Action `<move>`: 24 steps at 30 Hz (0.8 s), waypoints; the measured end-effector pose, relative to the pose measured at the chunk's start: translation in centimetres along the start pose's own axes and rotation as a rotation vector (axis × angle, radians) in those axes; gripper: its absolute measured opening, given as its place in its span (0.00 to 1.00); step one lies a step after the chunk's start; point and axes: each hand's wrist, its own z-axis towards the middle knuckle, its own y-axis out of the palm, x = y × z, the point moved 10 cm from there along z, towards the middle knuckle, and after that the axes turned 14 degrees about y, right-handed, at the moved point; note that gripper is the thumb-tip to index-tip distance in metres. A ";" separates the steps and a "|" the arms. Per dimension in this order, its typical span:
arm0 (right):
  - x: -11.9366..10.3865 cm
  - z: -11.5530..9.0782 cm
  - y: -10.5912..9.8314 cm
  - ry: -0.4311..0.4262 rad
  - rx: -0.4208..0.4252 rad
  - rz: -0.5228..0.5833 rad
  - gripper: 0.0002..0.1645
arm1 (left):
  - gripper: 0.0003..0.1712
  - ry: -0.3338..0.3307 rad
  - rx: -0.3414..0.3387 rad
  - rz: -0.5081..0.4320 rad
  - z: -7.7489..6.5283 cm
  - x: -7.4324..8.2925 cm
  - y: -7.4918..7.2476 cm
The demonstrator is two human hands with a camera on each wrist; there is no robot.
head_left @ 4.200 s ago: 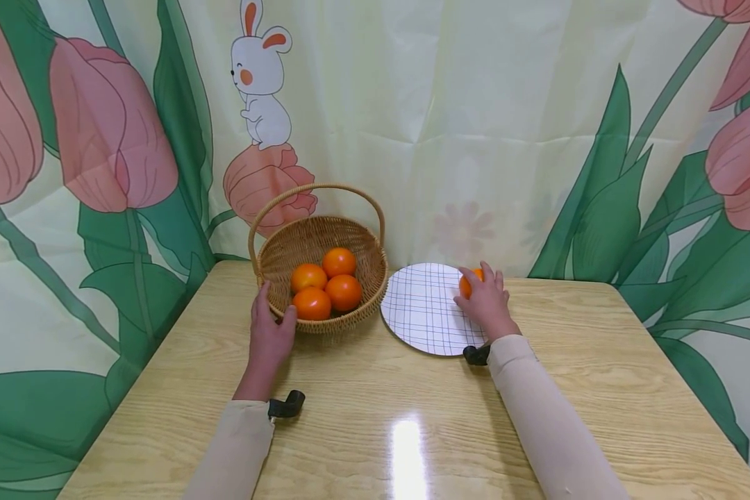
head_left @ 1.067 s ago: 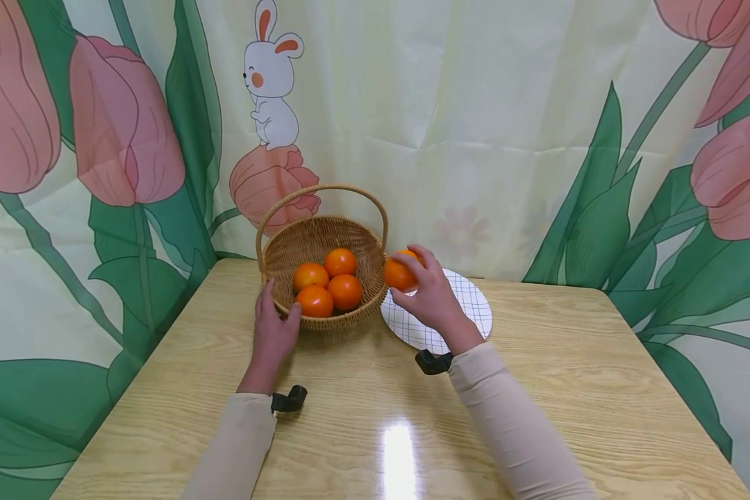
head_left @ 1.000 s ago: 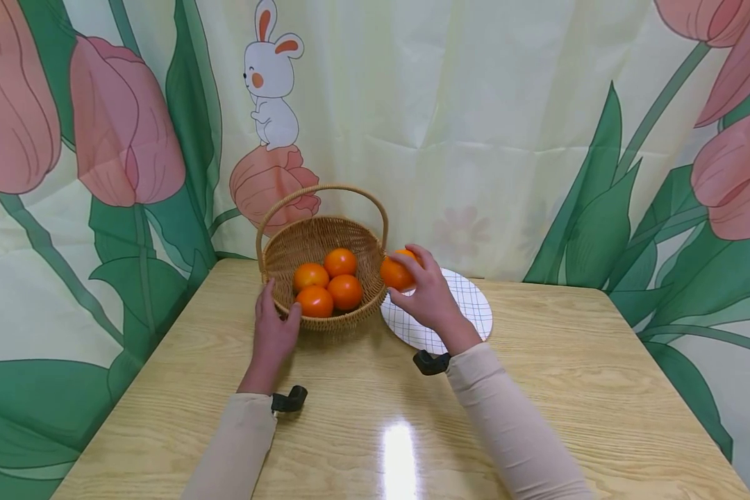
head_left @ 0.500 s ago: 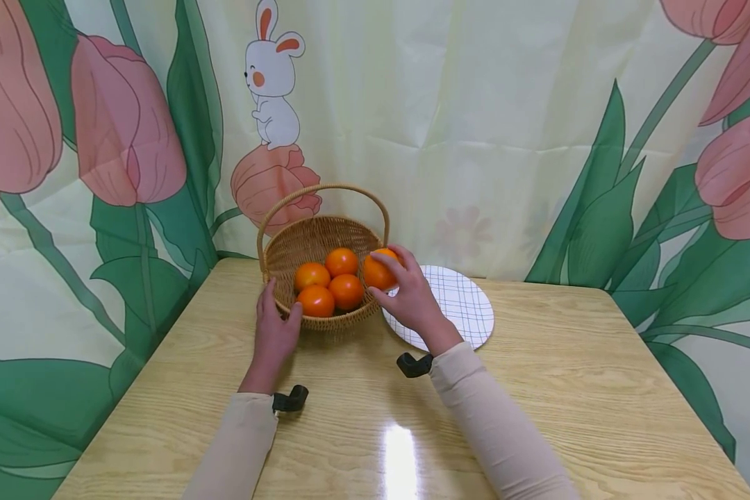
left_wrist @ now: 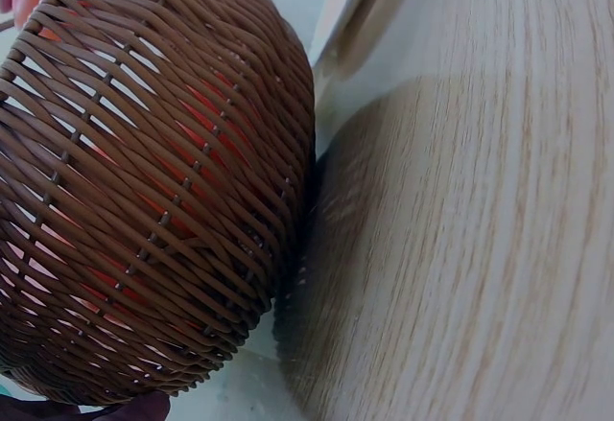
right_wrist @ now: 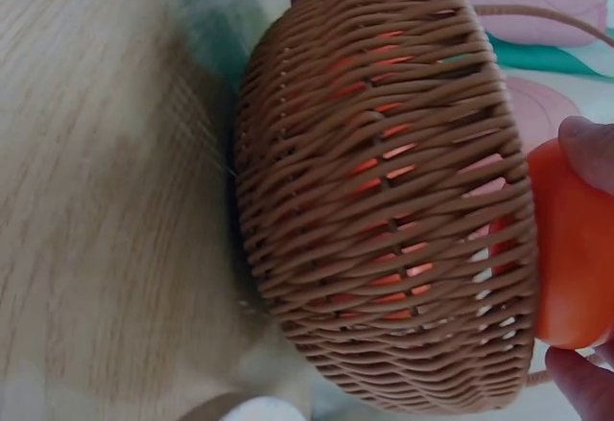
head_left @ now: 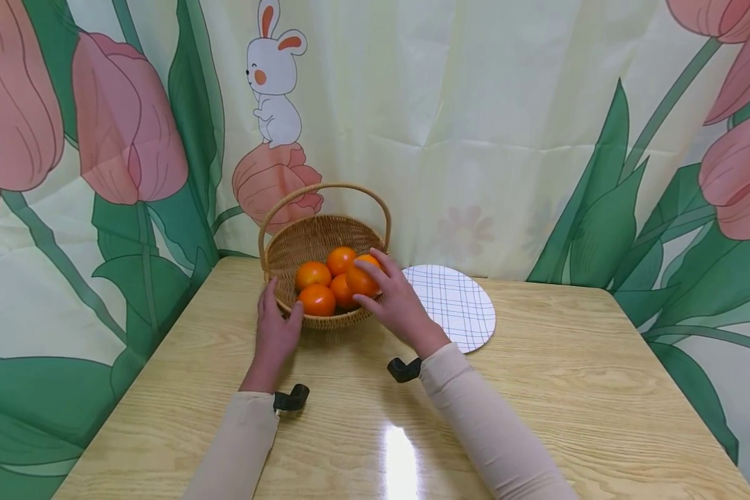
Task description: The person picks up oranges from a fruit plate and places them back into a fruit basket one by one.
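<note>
The wicker basket [head_left: 315,232] with an arched handle stands at the back left of the table, holding several smooth round orange fruits [head_left: 317,300]. My left hand [head_left: 276,330] holds its front-left rim, thumb and fingers spread along the edge. My right hand [head_left: 396,298] grips another orange fruit [head_left: 361,276] between thumb and fingers, over the right side of the basket opening. The right wrist view shows this fruit [right_wrist: 576,258] at the rim, thumb and a finger on it. Through the weave in the left wrist view, orange patches [left_wrist: 206,133] show.
A round white board with a blue grid [head_left: 453,309] lies right of the basket, partly behind my right hand. The wooden table [head_left: 569,361] stretches to the right and front. A printed curtain [head_left: 475,139] with tulips and a rabbit hangs right behind the table.
My right hand first gripped the fruit on the grid board, then carried it left, past the rim and over the basket. The left hand stays at the basket.
</note>
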 end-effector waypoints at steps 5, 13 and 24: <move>-0.1 0.0 0.7 -0.010 -0.016 -0.015 0.34 | 0.42 -0.016 -0.015 -0.011 -0.1 -0.1 0.2; 0.4 -0.5 0.8 0.027 -0.056 -0.043 0.35 | 0.42 -0.017 -0.036 -0.024 0.0 0.0 1.1; 1.5 -1.7 -0.9 0.044 0.004 -0.024 0.32 | 0.42 0.025 -0.032 -0.036 0.6 0.1 0.9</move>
